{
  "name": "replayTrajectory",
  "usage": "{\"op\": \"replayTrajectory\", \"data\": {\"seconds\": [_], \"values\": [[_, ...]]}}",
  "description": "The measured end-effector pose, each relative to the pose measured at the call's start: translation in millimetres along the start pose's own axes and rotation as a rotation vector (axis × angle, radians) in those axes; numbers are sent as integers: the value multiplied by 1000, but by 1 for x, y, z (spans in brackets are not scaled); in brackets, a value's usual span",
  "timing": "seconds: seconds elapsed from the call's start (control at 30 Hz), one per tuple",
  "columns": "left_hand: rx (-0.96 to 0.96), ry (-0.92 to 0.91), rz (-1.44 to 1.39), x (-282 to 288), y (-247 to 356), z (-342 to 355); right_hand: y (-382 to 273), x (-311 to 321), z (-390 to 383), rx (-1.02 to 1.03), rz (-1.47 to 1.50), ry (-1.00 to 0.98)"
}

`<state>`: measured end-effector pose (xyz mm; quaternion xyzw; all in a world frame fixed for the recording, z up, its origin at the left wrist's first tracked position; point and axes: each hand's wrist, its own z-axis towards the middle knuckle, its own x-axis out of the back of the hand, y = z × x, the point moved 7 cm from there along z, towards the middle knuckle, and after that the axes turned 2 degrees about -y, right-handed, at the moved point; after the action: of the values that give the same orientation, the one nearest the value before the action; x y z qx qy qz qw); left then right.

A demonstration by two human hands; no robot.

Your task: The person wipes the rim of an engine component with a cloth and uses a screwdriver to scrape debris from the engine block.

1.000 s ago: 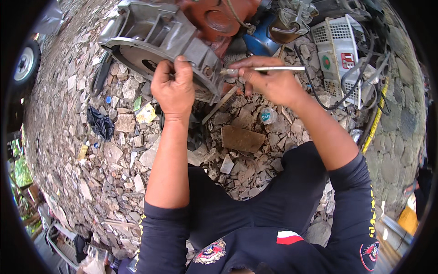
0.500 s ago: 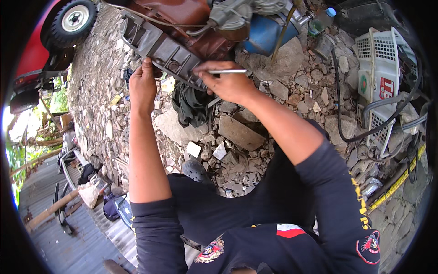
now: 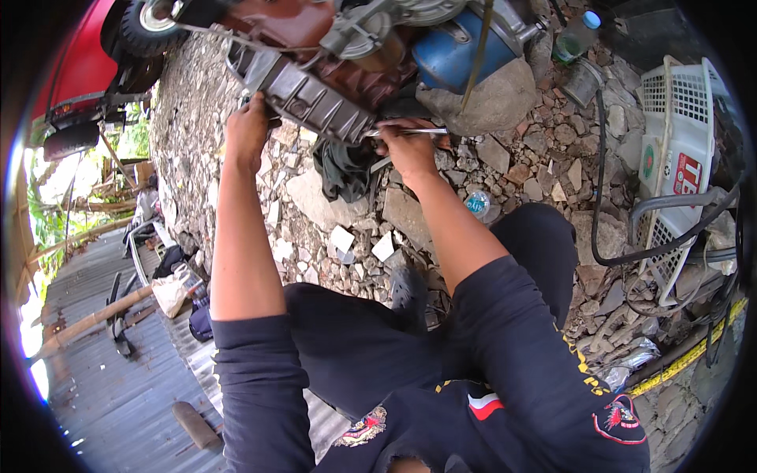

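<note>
A grey ribbed cast-metal cover [image 3: 303, 93] lies tilted against a rust-brown machine body [image 3: 288, 24] at the top of the view. My left hand [image 3: 249, 132] grips the cover's lower edge near its left end, thumb on top; the fingers beneath are partly hidden. At the cover's right end, my right hand [image 3: 407, 150] is closed around a slim silver metal rod tool [image 3: 428, 131], its shaft pointing right. The tool's other end is hidden by the fingers and the cover. Just below the cover hangs a dark cloth [image 3: 343, 169] among the stones.
A blue metal cylinder [image 3: 453, 51] joins the machine, beside a large rock [image 3: 489, 98]. Farther right are a green-tinted bottle [image 3: 576, 38], a tin can [image 3: 581, 83], a black hose [image 3: 601, 181] and a white plastic basket [image 3: 662, 154]. Rubble covers the ground; a red vehicle [image 3: 83, 59] stands far left.
The view has shifted. My right hand has moved down to the cover's right end with the rod tool, and the cover's ribbed face shows more. A clear plastic container has come into sight beside my right forearm.
</note>
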<state>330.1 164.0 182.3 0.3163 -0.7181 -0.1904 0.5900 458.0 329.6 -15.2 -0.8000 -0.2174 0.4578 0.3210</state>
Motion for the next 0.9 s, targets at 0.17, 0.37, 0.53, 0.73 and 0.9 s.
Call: {"op": "replayTrajectory", "data": {"seconds": [0.17, 0.37, 0.53, 0.73, 0.9], "values": [[-171, 272, 165, -15, 2, -2, 36, 32, 8, -53, 193, 97], [-368, 627, 378, -24, -22, 18, 85, 20, -2, -4, 338, -24], [-461, 813, 846, -19, -25, 32, 58, 11, 4, 180, 276, -1], [-276, 936, 1460, -15, -36, 57, 66, 5, 11, 148, 148, -127], [-383, 982, 1555, -7, -49, 64, 50, 5, 23, -27, -17, -255]]}}
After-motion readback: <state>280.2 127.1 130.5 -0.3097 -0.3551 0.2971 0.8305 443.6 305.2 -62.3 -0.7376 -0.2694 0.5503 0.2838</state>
